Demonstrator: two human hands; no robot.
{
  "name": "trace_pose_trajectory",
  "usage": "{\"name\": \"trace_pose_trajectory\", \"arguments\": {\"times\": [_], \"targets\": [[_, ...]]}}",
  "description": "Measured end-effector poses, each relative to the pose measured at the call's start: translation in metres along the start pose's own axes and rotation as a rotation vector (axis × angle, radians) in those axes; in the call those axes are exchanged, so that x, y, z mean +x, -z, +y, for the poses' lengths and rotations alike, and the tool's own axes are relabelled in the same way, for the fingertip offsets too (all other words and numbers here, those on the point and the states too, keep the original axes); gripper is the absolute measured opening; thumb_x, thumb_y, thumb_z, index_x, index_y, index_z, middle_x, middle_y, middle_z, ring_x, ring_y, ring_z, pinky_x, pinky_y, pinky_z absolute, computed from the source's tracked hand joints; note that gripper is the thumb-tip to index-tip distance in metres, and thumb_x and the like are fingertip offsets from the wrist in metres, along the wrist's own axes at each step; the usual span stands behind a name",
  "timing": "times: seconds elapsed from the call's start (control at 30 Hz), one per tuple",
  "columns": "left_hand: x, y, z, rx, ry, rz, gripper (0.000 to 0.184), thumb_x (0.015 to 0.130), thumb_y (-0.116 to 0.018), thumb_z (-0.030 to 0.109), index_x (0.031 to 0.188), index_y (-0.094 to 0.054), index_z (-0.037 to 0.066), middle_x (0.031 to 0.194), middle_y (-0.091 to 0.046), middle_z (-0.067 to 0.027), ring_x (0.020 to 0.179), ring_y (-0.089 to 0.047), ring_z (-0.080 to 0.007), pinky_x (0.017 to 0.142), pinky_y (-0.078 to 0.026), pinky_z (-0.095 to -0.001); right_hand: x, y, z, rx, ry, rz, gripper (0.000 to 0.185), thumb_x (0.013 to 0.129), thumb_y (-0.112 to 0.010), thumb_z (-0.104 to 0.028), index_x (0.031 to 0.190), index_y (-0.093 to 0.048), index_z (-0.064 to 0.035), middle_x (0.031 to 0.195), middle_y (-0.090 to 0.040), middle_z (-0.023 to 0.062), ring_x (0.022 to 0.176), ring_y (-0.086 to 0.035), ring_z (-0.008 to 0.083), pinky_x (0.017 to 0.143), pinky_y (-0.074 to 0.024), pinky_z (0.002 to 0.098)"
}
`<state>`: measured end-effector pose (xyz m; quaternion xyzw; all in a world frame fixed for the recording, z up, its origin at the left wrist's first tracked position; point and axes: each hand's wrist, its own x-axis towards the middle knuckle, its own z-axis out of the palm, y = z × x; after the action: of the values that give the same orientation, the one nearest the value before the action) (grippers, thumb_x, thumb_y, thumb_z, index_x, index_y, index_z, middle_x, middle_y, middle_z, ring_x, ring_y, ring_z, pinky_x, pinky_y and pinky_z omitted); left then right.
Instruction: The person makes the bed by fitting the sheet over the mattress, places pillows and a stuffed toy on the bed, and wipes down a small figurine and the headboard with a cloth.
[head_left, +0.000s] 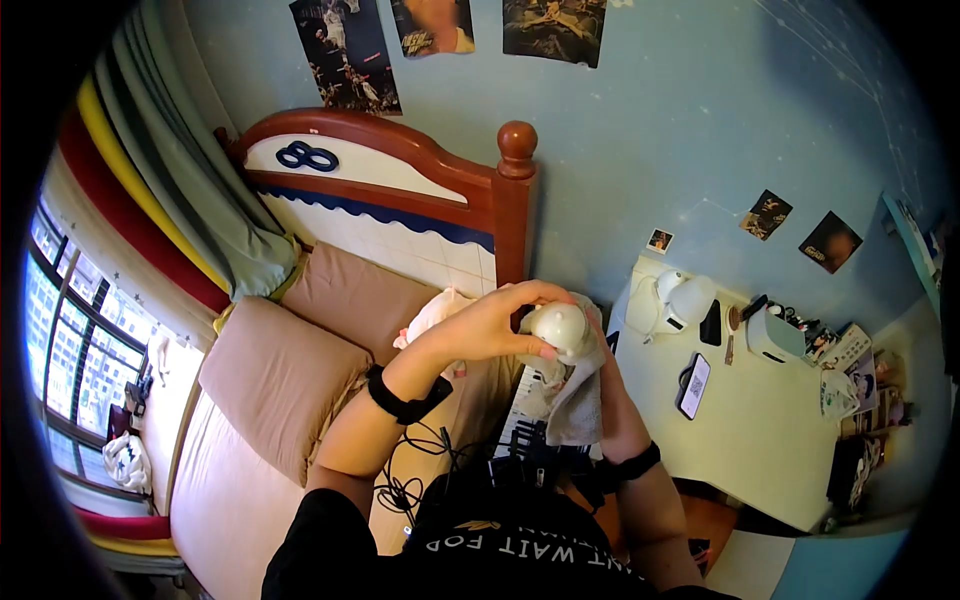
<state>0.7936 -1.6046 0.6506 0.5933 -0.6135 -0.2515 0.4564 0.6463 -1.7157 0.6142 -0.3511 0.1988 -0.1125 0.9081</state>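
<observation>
A small white rounded object (560, 330) is held up in front of my chest. My left hand (505, 325) curves around it, with the thumb below and the fingers over the top. A grey cloth (577, 405) hangs beneath it from my right hand (597, 345), whose fingers are mostly hidden behind the object and the cloth. Below them, part of a keyboard with black and white keys (522, 425) shows. A pale pink plush-like item (432, 318) lies on the bed behind my left wrist.
On my left is a bed with brown pillows (285, 375), a wooden headboard (515, 215) and tangled black cables (400, 490). At right, a desk (765, 440) holds a phone (693, 386), a white lamp (688, 300), a white box (775, 335) and several small items.
</observation>
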Motion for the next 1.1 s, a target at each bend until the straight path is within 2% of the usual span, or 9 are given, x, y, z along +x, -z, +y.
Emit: {"name": "trace_pose_trajectory", "arguments": {"times": [0.17, 0.23, 0.37, 0.5, 0.53, 0.77, 0.83, 0.93, 1.1], "targets": [[0.0, -0.018, -0.015, -0.257, 0.103, 0.157, 0.049, 0.076, -0.071, 0.018, 0.117, -0.047, 0.005, 0.113, -0.054, -0.0087, 0.101, -0.056, -0.0168, 0.087, -0.043, -0.031, 0.015, 0.027, 0.009, -0.137, 0.026, 0.138, 0.054, 0.089, -0.047, -0.05, 0.12, -0.049, -0.0066, 0.102, -0.061, 0.0084, 0.086, -0.062, 0.0207, 0.07, -0.0533, 0.0335], [0.004, -0.02, -0.022, -0.556, 0.217, 0.467, 0.044, 0.082, -0.067, 0.023, 0.115, -0.043, 0.006, 0.11, -0.053, -0.0098, 0.101, -0.056, -0.0178, 0.084, -0.045, -0.0289, 0.008, 0.029, 0.01, 0.116, 0.178, 0.033, 0.052, 0.09, -0.046, -0.048, 0.119, -0.048, -0.0046, 0.102, -0.06, 0.0101, 0.085, -0.062, 0.0234, 0.07, -0.053, 0.0342], [0.005, -0.026, -0.002, -0.766, 0.493, 0.379, 0.038, 0.086, -0.06, 0.033, 0.108, -0.043, 0.007, 0.107, -0.054, -0.0099, 0.093, -0.061, -0.0198, 0.077, -0.051, -0.0278, 0.02, 0.044, 0.034, -0.257, 0.66, 0.176, 0.049, 0.087, -0.059, -0.035, 0.121, -0.046, -0.0013, 0.107, -0.058, 0.0074, 0.098, -0.056, 0.0179, 0.088, -0.0435, 0.0318], [0.008, -0.037, -0.019, -0.979, 0.395, 0.227, 0.027, 0.091, -0.053, 0.03, 0.105, -0.044, 0.009, 0.1, -0.057, -0.0076, 0.09, -0.062, -0.0182, 0.075, -0.055, -0.0325, 0.012, 0.033, 0.026, -0.127, 0.615, 0.068, 0.055, 0.084, -0.064, -0.03, 0.126, -0.041, -0.0014, 0.116, -0.053, 0.0073, 0.104, -0.052, 0.0158, 0.091, -0.0406, 0.0302], [0.008, -0.041, -0.021, -1.027, 0.378, 0.224, 0.025, 0.091, -0.053, 0.027, 0.106, -0.043, 0.009, 0.101, -0.057, -0.0073, 0.091, -0.061, -0.0184, 0.076, -0.055, -0.0351, 0.012, 0.033, 0.023, -0.191, 0.603, 0.006, 0.059, 0.091, -0.05, -0.038, 0.133, -0.032, -0.0012, 0.131, -0.043, 0.0091, 0.119, -0.043, 0.0209, 0.099, -0.0361, 0.0344], [0.007, -0.054, -0.012, -1.019, 0.311, 0.331, 0.032, 0.084, -0.065, 0.02, 0.102, -0.041, 0.007, 0.095, -0.057, -0.0054, 0.086, -0.058, -0.0133, 0.074, -0.053, -0.0295, 0.015, 0.038, 0.008, 0.174, 0.313, 0.004, 0.055, 0.093, -0.042, -0.043, 0.132, -0.034, -0.0041, 0.128, -0.046, 0.0104, 0.116, -0.047, 0.0225, 0.098, -0.0381, 0.0371], [0.007, -0.053, -0.019, -0.593, 0.226, 0.506, 0.041, 0.078, -0.071, 0.017, 0.103, -0.041, 0.005, 0.097, -0.057, -0.0063, 0.087, -0.057, -0.0132, 0.073, -0.05, -0.0259, 0.011, 0.046, 0.013, 0.116, 0.403, 0.019, 0.055, 0.092, -0.044, -0.043, 0.13, -0.037, -0.0036, 0.125, -0.049, 0.0097, 0.114, -0.049, 0.0219, 0.095, -0.0407, 0.0376], [0.002, -0.058, -0.012, -0.129, 0.199, 0.351, 0.052, 0.07, -0.078, 0.014, 0.105, -0.041, 0.004, 0.098, -0.056, -0.0072, 0.087, -0.056, -0.0117, 0.072, -0.047, -0.0232, 0.013, 0.055, 0.024, -0.06, 0.485, 0.044, 0.049, 0.088, -0.057, -0.032, 0.124, -0.044, -0.0028, 0.117, -0.054, 0.0078, 0.106, -0.053, 0.0191, 0.09, -0.0437, 0.0343], [-0.003, -0.067, -0.032, -0.321, 0.209, 0.331, 0.055, 0.066, -0.08, 0.013, 0.105, -0.043, 0.004, 0.097, -0.056, -0.0046, 0.081, -0.056, -0.0097, 0.067, -0.047, -0.0238, 0.009, 0.047, 0.022, -0.012, 0.418, 0.139, 0.041, 0.084, -0.064, -0.021, 0.117, -0.051, -0.0004, 0.11, -0.058, 0.0073, 0.098, -0.056, 0.0161, 0.083, -0.0457, 0.0305]]}}
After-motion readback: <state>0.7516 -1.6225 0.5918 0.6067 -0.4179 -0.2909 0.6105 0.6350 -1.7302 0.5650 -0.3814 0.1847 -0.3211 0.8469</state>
